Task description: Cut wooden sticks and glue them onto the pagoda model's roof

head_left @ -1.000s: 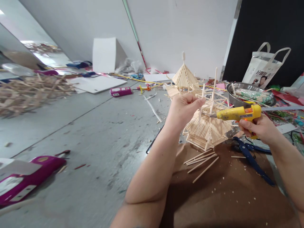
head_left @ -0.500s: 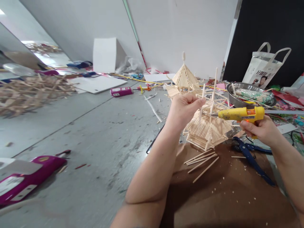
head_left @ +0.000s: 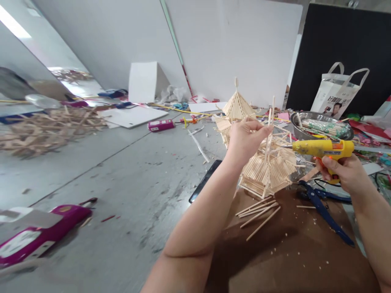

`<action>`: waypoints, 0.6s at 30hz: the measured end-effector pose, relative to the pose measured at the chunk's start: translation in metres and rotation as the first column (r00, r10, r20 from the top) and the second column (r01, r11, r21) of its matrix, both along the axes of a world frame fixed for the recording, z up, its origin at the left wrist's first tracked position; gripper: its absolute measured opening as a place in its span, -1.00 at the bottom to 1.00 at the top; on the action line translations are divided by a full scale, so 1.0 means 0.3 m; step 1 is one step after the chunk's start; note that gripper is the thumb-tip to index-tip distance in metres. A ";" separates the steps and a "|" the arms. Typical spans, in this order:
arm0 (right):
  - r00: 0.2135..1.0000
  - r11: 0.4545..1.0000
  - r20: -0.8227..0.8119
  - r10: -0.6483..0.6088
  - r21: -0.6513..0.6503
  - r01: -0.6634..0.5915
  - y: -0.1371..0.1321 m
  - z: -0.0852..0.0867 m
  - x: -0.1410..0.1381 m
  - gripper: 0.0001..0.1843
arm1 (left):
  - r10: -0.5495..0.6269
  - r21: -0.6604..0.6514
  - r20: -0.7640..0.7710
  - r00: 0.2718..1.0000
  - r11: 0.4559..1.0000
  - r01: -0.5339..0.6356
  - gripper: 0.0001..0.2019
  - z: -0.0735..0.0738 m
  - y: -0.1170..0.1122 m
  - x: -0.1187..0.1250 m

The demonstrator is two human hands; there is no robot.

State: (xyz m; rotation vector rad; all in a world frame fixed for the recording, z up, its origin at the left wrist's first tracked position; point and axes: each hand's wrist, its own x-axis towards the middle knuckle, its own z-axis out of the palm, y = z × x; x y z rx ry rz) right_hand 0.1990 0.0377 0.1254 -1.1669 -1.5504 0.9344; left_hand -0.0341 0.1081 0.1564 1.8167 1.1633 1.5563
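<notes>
Between thumb and fingers, my left hand [head_left: 247, 138] pinches a thin wooden stick [head_left: 268, 142], held upright close beside another upright stick [head_left: 273, 106] on the model. That model is a roofed structure of many wooden sticks [head_left: 259, 173], with a pointed stick roof [head_left: 237, 105] behind my left hand. My right hand [head_left: 342, 169] grips a yellow hot glue gun [head_left: 324, 148] by its handle. Its nozzle points left, near the uprights; whether it touches them I cannot tell. Several loose sticks [head_left: 259, 213] lie on the brown board [head_left: 290, 260] in front of the model.
Blue-handled pliers [head_left: 326, 215] rest right of the model. A dark phone [head_left: 205, 181] lies by my left forearm. Behind on the right stand a metal bowl [head_left: 301, 132] of packed sticks and a white bag [head_left: 332, 93]. Purple devices [head_left: 160, 125] and a stick pile [head_left: 49, 130] are at left.
My left hand has moved its stick rightward, close against the standing upright. The glue gun has drawn back to the right. The view has shifted slightly.
</notes>
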 end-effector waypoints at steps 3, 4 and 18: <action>1.000 1.000 -0.016 -0.005 0.003 0.005 0.006 -0.019 0.015 -0.71 | 0.035 -0.020 -0.026 0.999 0.999 -0.035 -0.81 0.000 0.018 0.010; 1.000 1.000 -0.024 -0.006 0.007 0.006 0.008 -0.024 0.019 -0.71 | 0.044 -0.025 -0.032 0.999 0.999 -0.045 -0.82 -0.003 0.023 0.011; 0.992 1.000 -0.123 0.000 -0.016 -0.002 0.002 -0.032 0.018 -0.72 | 0.047 -0.050 -0.068 0.997 0.997 -0.050 -0.78 -0.027 0.059 0.022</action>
